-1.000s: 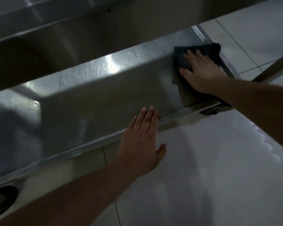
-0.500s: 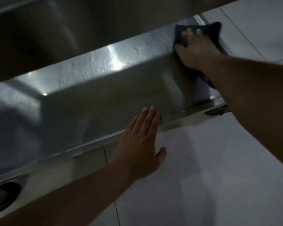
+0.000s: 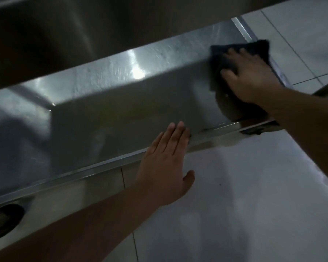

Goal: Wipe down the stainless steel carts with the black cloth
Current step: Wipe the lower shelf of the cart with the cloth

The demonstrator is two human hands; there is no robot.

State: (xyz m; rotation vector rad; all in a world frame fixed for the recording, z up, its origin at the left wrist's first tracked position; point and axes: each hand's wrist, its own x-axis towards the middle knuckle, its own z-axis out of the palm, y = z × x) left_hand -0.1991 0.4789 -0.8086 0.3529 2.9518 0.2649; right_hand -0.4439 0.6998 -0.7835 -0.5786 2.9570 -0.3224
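Low shelf of a brushed stainless steel cart [image 3: 121,103], seen from above under a dim upper tier, white tiled floor [image 3: 244,195] beneath.

Right hand [image 3: 252,76] spread flat, fingers apart, pressing down on a folded black cloth [image 3: 240,49] at the shelf's far right corner, just inside the raised right rim. Palm-down rather than pinched, likely so that pressure spreads over the whole fold and the cloth slides without bunching. Cloth edges showing beyond the fingertips and toward the wrist, so the pad is wider than the hand and skin stays off the metal.

Left hand [image 3: 165,167] open, fingers together and straight, laid over the shelf's near edge about midway along; fingertips on the shelf, palm and thumb hanging past the lip over the floor. Holding nothing. Probably there to brace the body in a low reach and to keep a wheeled cart from rolling under the wiping push; dark castor [image 3: 4,220] visible under the near left corner, another partly hidden by the right forearm.

Bright streaked glare along the far edge of the shelf, nearer half in shadow; impossible to tell by sight which parts are already wiped. Middle and left of the shelf apparently left to cover.
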